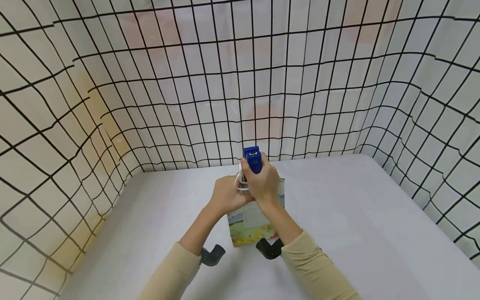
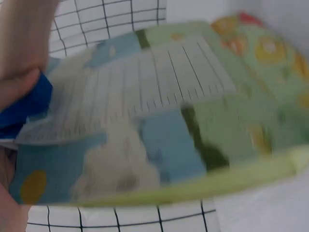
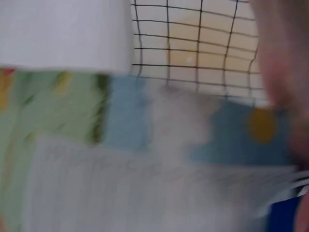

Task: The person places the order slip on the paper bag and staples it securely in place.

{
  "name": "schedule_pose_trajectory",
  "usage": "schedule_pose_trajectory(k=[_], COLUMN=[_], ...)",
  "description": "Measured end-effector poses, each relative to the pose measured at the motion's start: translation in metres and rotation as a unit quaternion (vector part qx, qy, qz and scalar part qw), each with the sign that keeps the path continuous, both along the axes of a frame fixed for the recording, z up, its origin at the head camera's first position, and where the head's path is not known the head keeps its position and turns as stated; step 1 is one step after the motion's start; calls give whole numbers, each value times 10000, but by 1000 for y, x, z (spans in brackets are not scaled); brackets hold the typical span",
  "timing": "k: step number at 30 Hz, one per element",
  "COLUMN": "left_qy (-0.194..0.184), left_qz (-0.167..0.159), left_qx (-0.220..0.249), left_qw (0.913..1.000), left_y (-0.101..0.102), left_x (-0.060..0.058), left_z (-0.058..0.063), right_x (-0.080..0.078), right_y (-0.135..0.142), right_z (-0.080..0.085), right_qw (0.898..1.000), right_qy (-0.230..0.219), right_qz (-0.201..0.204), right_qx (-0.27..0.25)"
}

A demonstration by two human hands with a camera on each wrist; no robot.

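Observation:
In front of me, my right hand (image 1: 267, 181) grips a blue stapler-like tool (image 1: 253, 160), its fingers wrapped round the body. My left hand (image 1: 226, 191) is right against it on the left, holding the far edge of a picture booklet (image 1: 240, 233); most of its fingers are hidden. Green, blue and yellow drawings cover the booklet, and a white ruled sheet (image 2: 159, 72) lies over it. At that edge the blue tool (image 2: 29, 108) overlaps the sheet in the left wrist view. White cord-like loops and a grey part (image 1: 243, 188) show between the hands.
A white table (image 1: 150, 216) lies below the booklet. Black wire grid (image 1: 240, 75) over white sheeting walls in the back and both sides. One black elbow-shaped piece (image 1: 213, 255) sits beside the left forearm, another black elbow-shaped piece (image 1: 269, 250) beside the right.

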State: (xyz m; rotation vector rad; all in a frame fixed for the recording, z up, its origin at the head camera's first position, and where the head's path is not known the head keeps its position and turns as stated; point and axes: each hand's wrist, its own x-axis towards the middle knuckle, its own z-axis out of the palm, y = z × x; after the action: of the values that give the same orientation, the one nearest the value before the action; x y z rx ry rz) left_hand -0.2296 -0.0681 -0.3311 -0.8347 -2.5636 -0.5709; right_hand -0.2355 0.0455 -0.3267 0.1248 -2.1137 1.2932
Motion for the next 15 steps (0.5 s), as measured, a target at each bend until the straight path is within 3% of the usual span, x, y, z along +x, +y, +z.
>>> schedule_pose_trajectory(k=[7, 11, 15], left_qy=[-648, -928, -1074], left_qz=[-125, -89, -1], left_qx=[-326, -498, -542], left_qw=[9973, 9944, 9927], left_y=[-6, -8, -10], left_x=[-1, -2, -1], left_z=[8, 11, 12], right_x=[12, 17, 17], right_y=[2, 8, 15], right_z=[9, 17, 24], right_qw=[9955, 9870, 9721], right_qy=[-910, -1362, -1779], right_qz=[251, 849, 1504], right_qx=[49, 95, 262])
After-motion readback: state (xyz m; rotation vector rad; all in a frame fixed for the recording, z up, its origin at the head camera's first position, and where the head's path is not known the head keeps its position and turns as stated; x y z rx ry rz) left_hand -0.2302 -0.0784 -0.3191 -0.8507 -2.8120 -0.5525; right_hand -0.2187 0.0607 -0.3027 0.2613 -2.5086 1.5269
